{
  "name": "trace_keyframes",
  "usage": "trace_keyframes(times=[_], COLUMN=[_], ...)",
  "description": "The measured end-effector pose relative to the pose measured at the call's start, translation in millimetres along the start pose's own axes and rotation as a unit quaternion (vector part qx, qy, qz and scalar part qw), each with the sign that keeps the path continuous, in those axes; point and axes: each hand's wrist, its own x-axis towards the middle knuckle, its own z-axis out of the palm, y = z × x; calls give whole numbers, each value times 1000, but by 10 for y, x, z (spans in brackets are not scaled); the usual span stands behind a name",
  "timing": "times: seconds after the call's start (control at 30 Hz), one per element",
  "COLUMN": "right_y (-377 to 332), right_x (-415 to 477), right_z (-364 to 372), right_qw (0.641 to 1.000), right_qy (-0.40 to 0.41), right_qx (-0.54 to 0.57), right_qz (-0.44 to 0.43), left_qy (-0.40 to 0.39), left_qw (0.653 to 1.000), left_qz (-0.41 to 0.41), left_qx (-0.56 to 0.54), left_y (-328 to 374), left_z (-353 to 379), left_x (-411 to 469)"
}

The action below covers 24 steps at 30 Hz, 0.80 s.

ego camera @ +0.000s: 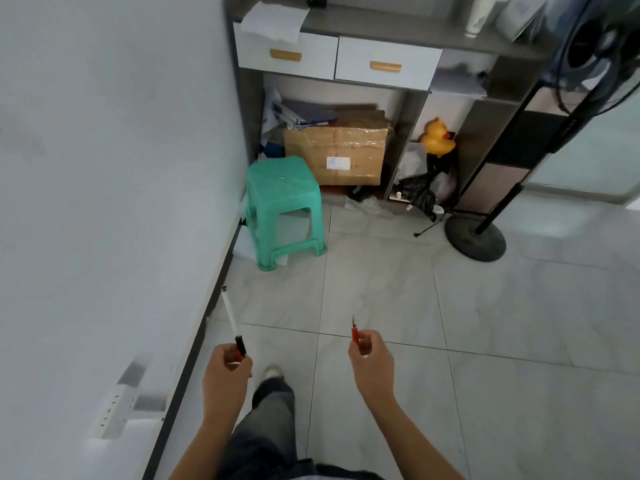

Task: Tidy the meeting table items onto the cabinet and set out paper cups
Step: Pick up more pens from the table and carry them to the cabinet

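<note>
My left hand (225, 372) grips a white marker pen (231, 317) by its black cap end, with the barrel pointing up and away. A short red pen (355, 333) is pinched in my right hand (372, 365), only its tip and upper part showing. Both hands are held out low over the tiled floor. Ahead stands the grey cabinet (381, 26) with two white drawers (388, 62) and orange handles. White paper (273, 19) lies on the cabinet's top at the left. No paper cups can be made out.
A green plastic stool (284, 206) stands by the white wall on the left. Under the cabinet sit a cardboard box (339, 154), folders, bags and a yellow rubber duck (437, 137). A black floor fan (474, 237) stands at the right. My leg and shoe (273, 372) show below.
</note>
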Motion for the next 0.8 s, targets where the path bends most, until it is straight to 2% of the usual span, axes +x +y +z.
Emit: trace_keyframes(times=[0.17,0.43,0.63,0.73,0.8], right_y=[-515,-1347,-1450,-1569,-1660], right_x=[1078,2352,2944,3368,3689], right_z=[245,514,529,557,590], right_qw=[1000,996,984,985,987], right_qy=[30,85,133,127,125], right_qx=[9,25,26,29,33], right_qz=[-3,20,116,113,97], left_qy=[-1,-47,-136,-144,-121], left_qw=[1000,996,989,988,991], left_qz=[-6,74,43,35,44], left_qx=[-20,-13,27,45,46], left_y=[542,1817,1960,2076,2225], left_z=[351,912,1485,1666,1753], left_x=[1131,2806,3310,3563,3796])
